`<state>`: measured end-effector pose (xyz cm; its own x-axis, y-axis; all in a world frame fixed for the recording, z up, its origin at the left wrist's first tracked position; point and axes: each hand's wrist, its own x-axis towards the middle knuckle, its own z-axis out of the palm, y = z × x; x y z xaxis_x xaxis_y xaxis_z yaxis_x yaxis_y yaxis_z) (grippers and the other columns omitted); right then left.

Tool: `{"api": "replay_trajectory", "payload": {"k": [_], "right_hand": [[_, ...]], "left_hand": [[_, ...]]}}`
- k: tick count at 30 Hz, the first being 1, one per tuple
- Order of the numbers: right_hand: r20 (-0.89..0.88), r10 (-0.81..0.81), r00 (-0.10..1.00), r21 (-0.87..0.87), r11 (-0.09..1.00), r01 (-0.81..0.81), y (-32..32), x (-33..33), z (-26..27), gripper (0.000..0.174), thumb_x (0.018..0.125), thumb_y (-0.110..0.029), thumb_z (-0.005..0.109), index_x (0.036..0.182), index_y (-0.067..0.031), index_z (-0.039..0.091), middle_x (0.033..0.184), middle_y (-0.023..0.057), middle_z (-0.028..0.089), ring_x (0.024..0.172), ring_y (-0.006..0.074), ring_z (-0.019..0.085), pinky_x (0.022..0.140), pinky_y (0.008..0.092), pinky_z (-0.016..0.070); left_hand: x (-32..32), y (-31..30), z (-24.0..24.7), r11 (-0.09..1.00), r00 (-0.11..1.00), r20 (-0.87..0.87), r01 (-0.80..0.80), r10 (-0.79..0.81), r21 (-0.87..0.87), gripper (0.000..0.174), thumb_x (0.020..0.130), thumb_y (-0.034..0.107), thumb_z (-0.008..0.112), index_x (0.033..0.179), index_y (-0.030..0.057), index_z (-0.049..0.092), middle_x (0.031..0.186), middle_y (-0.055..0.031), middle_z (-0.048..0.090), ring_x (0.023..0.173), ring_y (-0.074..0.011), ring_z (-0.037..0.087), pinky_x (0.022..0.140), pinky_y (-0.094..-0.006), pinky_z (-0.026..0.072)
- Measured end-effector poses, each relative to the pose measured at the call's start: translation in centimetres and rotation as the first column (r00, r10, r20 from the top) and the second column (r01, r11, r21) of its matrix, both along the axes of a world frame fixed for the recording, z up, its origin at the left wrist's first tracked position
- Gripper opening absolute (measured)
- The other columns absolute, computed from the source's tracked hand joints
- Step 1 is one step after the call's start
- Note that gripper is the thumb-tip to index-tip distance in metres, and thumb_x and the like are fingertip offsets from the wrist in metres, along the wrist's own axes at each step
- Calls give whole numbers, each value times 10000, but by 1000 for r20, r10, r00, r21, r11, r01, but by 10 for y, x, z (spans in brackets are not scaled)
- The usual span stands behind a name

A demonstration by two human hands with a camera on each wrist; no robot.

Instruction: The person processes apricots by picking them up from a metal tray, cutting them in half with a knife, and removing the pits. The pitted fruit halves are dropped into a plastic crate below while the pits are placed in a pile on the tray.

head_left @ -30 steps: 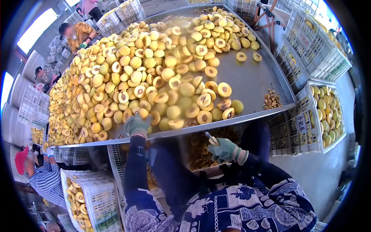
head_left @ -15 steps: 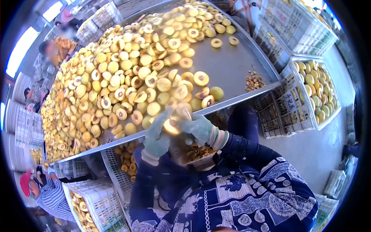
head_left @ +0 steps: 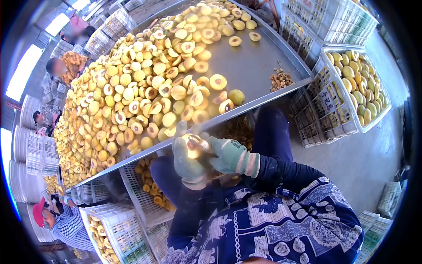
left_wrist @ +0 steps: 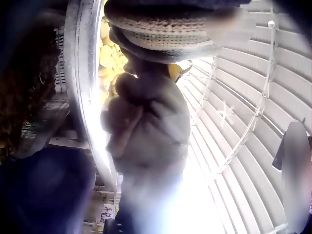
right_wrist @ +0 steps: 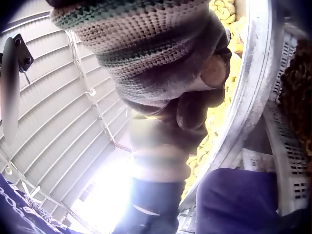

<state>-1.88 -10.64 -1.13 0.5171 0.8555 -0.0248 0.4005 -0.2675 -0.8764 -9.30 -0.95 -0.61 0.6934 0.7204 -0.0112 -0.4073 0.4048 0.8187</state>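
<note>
My gloved left hand (head_left: 189,167) grips a yellow peach half (head_left: 192,148) just in front of the table edge, cut face turned up. Close beside it on the right, my gloved right hand (head_left: 228,156) grips a short pitting tool (head_left: 205,145), its metal end overlapping the peach half in the head view. The round butt of the tool's handle (right_wrist: 214,72) shows in the right wrist view. Beyond both hands, a large heap of peach halves (head_left: 132,92), many with brown pits, covers much of the metal table (head_left: 246,66).
A small pile of pits (head_left: 281,80) lies near the table's right corner. White crates of peach halves stand to the right (head_left: 325,105) and lower left (head_left: 118,229). Another crate (head_left: 136,185) sits under the table edge. Other people work at the left.
My left hand has come back from the heap with a peach half and drawn toward my body. My right hand has brought its tool up to the fruit.
</note>
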Motion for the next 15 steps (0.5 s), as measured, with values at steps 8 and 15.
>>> {"api": "replay_trajectory", "payload": {"k": [8, 15], "right_hand": [[53, 130, 990, -25, 991, -129, -6, 2, -3, 482, 831, -245, 591, 1267, -88, 458, 958, 179, 638, 851, 361, 622, 735, 409, 492], [52, 260, 964, -225, 944, -243, -7, -1, -8, 404, 835, -242, 595, 1191, -82, 494, 940, 183, 640, 835, 349, 629, 722, 394, 491]], "left_hand": [[-5, 1, -9, 972, 993, -81, -60, 81, 228, 502, 952, 337, 420, 1255, -63, 445, 1184, -186, 549, 1020, -314, 573, 890, -404, 470], [-13, 15, -27, 903, 982, -179, 24, 58, 429, 464, 943, 313, 445, 1177, -84, 500, 1130, -178, 581, 937, -338, 614, 818, -409, 520]]}}
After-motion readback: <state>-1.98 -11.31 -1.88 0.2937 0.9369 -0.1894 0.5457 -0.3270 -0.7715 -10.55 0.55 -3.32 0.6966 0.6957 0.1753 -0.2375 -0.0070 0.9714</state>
